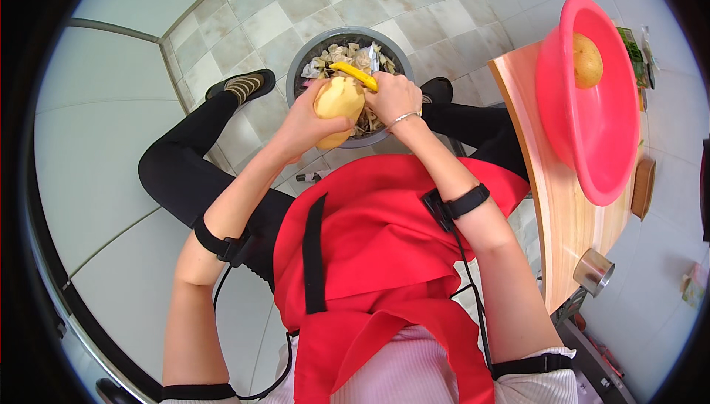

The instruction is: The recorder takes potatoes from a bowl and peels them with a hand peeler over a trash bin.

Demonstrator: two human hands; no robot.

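My left hand (302, 129) is wrapped round a potato (341, 99), mostly pale yellow flesh with a few darker skin patches near its top. In my right hand (396, 96) is a peeler with a yellow part (353, 75), which lies by the upper end of the potato. Whether its blade touches the flesh I cannot tell. Both hands are above a grey bin (293, 71) filled with peelings and scraps (340, 55). My fingers hide part of the peeler's grip.
At the right, a pink basin (551, 101) holding an unpeeled potato (587, 61) rests on a wooden tabletop (534, 182). Nearer me stand a metal cup (594, 272) and a brown brush-like object (643, 188). My legs flank the bin; cables run along my arms.
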